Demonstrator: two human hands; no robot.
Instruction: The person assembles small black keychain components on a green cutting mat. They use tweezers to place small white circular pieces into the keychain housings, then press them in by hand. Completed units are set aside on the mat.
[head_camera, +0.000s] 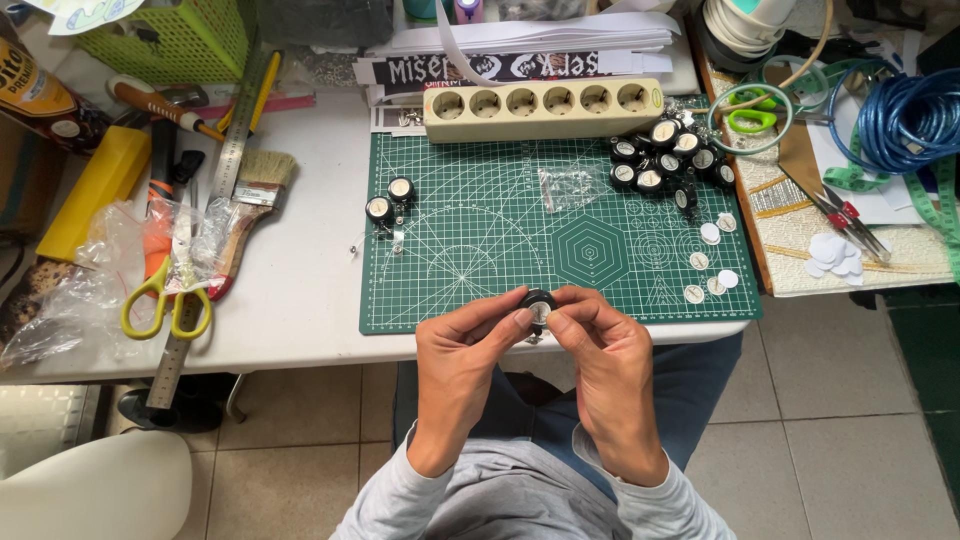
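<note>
hands: left hand (462, 352) + right hand (607, 352) pinching round black badge reel (537, 304) | above gridded green cutting mat (480, 260)

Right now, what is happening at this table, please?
A person seated at a white table holds a small round black part between both hands. The left hand and right hand pinch it with their fingertips over the near edge of a green cutting mat. More black parts lie in a pile at the mat's far right, and two at its left. White paper discs lie near the pile.
</note>
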